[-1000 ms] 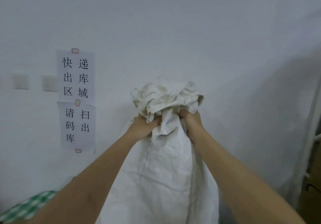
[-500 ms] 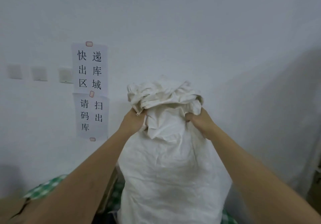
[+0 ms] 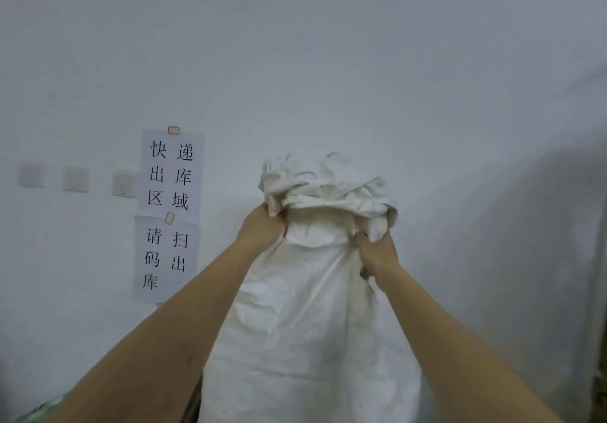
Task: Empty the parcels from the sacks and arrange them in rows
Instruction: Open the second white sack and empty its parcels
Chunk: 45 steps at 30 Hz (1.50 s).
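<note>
Two bare hands hold a white sack [image 3: 308, 317] up before a wall: left hand [image 3: 262, 228] and right hand [image 3: 377, 253] each clench its bunched top, fingers curled tight.

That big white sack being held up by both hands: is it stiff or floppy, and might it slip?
Probably floppy: the white sack bunches and creases above the left hand and right hand. It seems unlikely to slip, since both grip gathered folds.
</note>
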Each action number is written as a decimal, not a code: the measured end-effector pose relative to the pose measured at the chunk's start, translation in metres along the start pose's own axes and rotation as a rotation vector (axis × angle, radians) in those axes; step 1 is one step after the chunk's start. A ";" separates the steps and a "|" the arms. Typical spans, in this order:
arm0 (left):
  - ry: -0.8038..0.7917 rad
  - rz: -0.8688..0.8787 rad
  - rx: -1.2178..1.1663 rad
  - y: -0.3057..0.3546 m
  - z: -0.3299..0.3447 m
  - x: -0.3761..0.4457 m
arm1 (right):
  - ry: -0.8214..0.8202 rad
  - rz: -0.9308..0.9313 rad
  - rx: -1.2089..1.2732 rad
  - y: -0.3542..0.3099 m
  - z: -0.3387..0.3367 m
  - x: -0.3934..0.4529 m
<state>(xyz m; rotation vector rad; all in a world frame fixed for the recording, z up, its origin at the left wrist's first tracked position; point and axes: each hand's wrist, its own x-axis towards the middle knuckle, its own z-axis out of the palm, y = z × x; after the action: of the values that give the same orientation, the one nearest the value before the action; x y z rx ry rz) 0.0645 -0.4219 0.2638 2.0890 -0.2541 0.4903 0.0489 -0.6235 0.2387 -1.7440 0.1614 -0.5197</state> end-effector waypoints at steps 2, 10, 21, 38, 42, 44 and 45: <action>-0.013 -0.052 0.109 -0.010 -0.007 0.001 | -0.067 0.090 -0.137 0.008 0.000 0.003; 0.209 -0.077 0.029 -0.022 -0.035 0.011 | -0.052 -0.060 -0.039 0.010 0.009 0.001; -0.157 -0.292 0.441 -0.033 -0.041 -0.007 | -0.410 0.252 -0.402 0.005 -0.018 -0.005; -0.277 -0.194 -0.594 -0.060 -0.046 -0.042 | -0.202 0.160 -0.247 0.056 -0.006 -0.017; -0.115 0.097 -0.441 -0.076 -0.012 -0.059 | -0.239 0.249 -0.400 0.054 0.003 -0.015; -0.072 0.241 -0.378 -0.084 0.007 -0.066 | -0.283 0.239 -0.525 0.053 0.007 -0.017; -0.047 0.288 -0.315 -0.086 0.013 -0.067 | -0.320 0.231 -0.578 0.051 0.008 -0.021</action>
<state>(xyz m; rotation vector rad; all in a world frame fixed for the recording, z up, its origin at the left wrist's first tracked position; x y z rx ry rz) 0.0388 -0.3875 0.1631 1.7649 -0.6255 0.5336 0.0427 -0.6210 0.1836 -2.3069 0.3024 -0.0109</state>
